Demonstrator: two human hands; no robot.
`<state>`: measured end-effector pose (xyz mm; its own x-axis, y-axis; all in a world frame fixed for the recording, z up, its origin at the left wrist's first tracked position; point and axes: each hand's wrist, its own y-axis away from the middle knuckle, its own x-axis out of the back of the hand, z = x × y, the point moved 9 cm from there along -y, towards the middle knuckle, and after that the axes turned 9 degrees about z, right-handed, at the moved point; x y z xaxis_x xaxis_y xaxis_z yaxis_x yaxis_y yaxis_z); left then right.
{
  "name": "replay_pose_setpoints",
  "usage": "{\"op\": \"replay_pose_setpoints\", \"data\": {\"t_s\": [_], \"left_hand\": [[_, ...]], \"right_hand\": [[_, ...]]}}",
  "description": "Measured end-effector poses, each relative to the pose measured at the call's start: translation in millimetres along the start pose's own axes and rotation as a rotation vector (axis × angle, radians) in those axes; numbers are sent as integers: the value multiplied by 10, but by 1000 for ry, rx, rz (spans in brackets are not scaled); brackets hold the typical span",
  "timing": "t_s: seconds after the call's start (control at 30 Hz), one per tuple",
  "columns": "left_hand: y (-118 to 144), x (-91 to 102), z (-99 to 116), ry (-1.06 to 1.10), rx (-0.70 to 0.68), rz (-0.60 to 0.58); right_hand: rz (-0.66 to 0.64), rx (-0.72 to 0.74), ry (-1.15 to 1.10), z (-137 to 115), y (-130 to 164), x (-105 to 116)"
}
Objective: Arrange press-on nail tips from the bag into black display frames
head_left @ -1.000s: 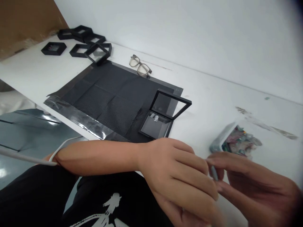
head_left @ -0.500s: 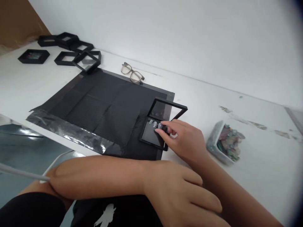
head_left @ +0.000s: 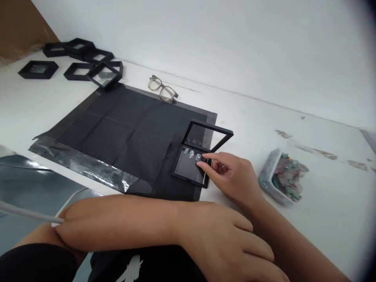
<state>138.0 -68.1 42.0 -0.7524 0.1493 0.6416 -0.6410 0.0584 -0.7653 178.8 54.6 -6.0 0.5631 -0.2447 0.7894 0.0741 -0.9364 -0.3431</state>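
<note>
A black hinged display frame (head_left: 190, 179) stands open at the right end of a black mat (head_left: 117, 129), its clear-windowed lid tilted up. Three small clear pieces lie in a row on its lower film, among them a middle piece (head_left: 191, 154) and a rightmost piece (head_left: 198, 157). My right hand (head_left: 232, 172) reaches over the frame's right edge. Its thumb and index finger are slightly apart beside the rightmost piece, with nothing seen between them. My left hand (head_left: 229, 243) lies palm down across the foreground by my right forearm, fingers loosely stretched, holding nothing visible.
A plastic tub (head_left: 268, 176) of greenish and pinkish clear pieces stands right of my right hand. Eyeglasses (head_left: 163, 89) lie behind the mat. Several black frames (head_left: 79, 47) are grouped at the back left, one dark frame (head_left: 38, 69) apart from them. Tape marks the white table.
My right thumb and index finger have drawn back slightly to the right from the rightmost clear piece, which now shows uncovered on the film. My left hand has barely moved.
</note>
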Motion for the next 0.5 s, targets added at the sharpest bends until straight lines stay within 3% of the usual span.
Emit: {"op": "replay_pose_setpoints", "data": {"t_s": [0.07,0.13,0.37,0.43,0.5], "left_hand": [[15,221,76,85,-103,264],[52,355,65,77,-123,423],[37,293,109,81,-163,345],[34,337,72,53,-104,400],[28,378,46,40,-70,435]], "right_hand": [[9,2,-5,0,-3,2],[15,4,-6,5,-18,0],[33,37,14,-109,-38,-10],[111,107,76,-179,-5,143],[243,163,143,-142,61,449]]}}
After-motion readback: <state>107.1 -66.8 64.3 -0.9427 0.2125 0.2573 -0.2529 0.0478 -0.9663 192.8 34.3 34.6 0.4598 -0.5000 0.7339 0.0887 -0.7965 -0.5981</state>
